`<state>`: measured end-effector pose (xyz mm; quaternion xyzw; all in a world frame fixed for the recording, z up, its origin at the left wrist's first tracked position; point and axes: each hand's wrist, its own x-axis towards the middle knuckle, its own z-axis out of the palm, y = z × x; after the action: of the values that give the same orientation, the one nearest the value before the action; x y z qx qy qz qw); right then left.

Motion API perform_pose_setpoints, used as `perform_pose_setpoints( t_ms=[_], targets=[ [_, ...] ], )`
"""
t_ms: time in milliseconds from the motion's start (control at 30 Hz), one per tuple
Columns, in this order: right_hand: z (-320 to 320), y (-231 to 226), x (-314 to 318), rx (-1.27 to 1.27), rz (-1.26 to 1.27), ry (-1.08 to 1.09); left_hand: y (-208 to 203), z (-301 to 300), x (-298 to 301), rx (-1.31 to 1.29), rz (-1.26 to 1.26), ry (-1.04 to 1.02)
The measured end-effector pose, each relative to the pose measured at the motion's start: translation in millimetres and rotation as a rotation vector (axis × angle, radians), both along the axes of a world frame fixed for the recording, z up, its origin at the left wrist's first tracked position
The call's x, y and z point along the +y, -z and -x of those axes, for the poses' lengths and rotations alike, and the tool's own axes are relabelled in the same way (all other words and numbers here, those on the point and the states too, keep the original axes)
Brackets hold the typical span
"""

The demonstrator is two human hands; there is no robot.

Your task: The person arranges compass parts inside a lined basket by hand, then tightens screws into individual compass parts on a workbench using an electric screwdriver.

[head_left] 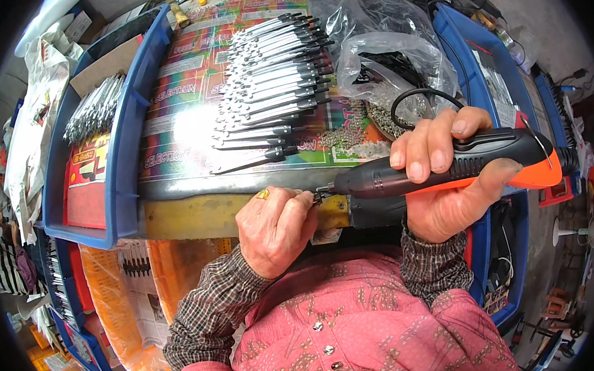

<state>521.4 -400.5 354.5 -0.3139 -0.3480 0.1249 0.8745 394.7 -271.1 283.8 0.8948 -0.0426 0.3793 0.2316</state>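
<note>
The right hand (436, 207) was wrapped around an orange-and-black electric screwdriver (385, 177), and the left hand (277, 229) was drawn narrow, its fingertips pinching a small dark part (320, 196), mostly hidden, at the bit. The screwdriver was nearer the person than the row of metal rods (274, 85), and to its right; its barrel was black, its underside orange, its bit pointing left.

Left of the row, a blue bin (125, 182) held a bundle of similar rods above a red printed package (83, 192). To the row's right, a clear plastic bag (407, 46) had dark pieces inside, with small metal pieces (348, 124) heaped beside it; farther right stood another blue bin (464, 49). Nearer the person than the row, a plastic-lined orange basket (106, 282) contained newspaper and more rods.

Beneath the row lay a colourful printed sheet (186, 104). Grey floor (546, 27) showed beyond, far to its right.
</note>
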Motion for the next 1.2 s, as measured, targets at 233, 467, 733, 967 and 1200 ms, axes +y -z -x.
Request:
perform_pose_setpoints(
  t_ms=[233,467,733,967,1200],
  targets=[
    [-2,6,-5,-0.005,-0.009,-0.070,1,3,0,-0.009,-0.027,-0.010],
    [-2,6,-6,-0.012,-0.030,-0.071,3,2,0,-0.029,-0.036,-0.004],
    [2,6,-3,-0.012,-0.005,-0.054,-1,2,-1,0.007,-0.034,-0.029],
    [5,2,-4,-0.016,0.030,0.020,2,0,0,-0.039,-0.089,-0.013],
    [-5,5,-5,-0.030,0.046,0.047,6,1,3,-0.026,-0.128,-0.001]
  ],
)
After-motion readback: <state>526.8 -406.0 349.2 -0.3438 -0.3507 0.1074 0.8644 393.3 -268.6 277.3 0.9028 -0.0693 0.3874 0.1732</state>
